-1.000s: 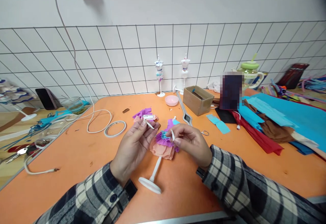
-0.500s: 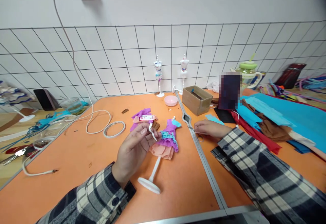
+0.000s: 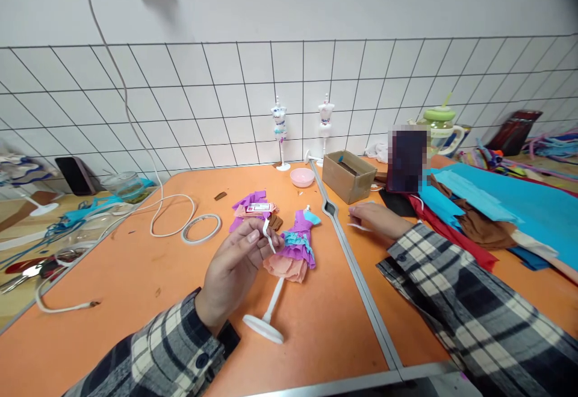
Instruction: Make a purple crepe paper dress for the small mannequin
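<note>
Left hand (image 3: 235,259): one white strip (image 3: 267,229), pinched. Right hand (image 3: 378,221): near cardboard box (image 3: 345,183), grip unclear. Between them: one small dressed mannequin (image 3: 297,252), lying on orange table (image 3: 135,282).

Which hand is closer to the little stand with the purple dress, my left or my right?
Left. Your left hand is close by the left side of the little stand; your right hand is farther off, across the metal strip.

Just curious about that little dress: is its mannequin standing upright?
No, the mannequin lies on the orange tabletop, its base tipped on edge.
</note>
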The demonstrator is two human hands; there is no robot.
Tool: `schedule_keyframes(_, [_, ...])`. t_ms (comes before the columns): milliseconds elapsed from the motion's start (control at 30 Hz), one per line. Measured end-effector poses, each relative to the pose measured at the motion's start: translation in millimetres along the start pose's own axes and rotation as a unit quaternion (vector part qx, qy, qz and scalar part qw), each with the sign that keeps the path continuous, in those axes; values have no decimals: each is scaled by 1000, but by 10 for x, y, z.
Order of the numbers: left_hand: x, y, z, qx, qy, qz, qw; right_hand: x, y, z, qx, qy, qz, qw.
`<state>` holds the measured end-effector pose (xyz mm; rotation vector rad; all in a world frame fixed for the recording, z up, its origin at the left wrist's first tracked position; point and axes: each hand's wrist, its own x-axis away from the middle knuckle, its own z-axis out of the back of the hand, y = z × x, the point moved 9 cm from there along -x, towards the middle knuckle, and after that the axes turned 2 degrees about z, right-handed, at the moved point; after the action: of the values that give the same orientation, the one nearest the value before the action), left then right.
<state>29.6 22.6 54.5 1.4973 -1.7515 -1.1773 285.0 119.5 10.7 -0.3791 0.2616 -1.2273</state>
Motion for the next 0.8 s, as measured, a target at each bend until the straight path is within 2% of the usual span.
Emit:
schedule_keyframes(100, [3, 6, 1, -6, 2, -3, 1000, -2, -122, -168, 16, -35, 20, 999])
schedule_keyframes(267, [8, -12, 37, -31, 7, -7, 999, -16, -146, -315, 68, -52, 0, 996])
schedule_keyframes(500, [21, -27, 37, -57, 6, -6, 998, -11, -157, -329, 112, -51, -45, 991])
schedule_keyframes(667, [31, -12, 21, -94, 2, -22, 995, -39, 20, -272, 99, -57, -91, 989])
schedule_keyframes(800, [40, -46, 9, -127, -7, -29, 991, -32, 144, -200, 52, -48, -93, 993])
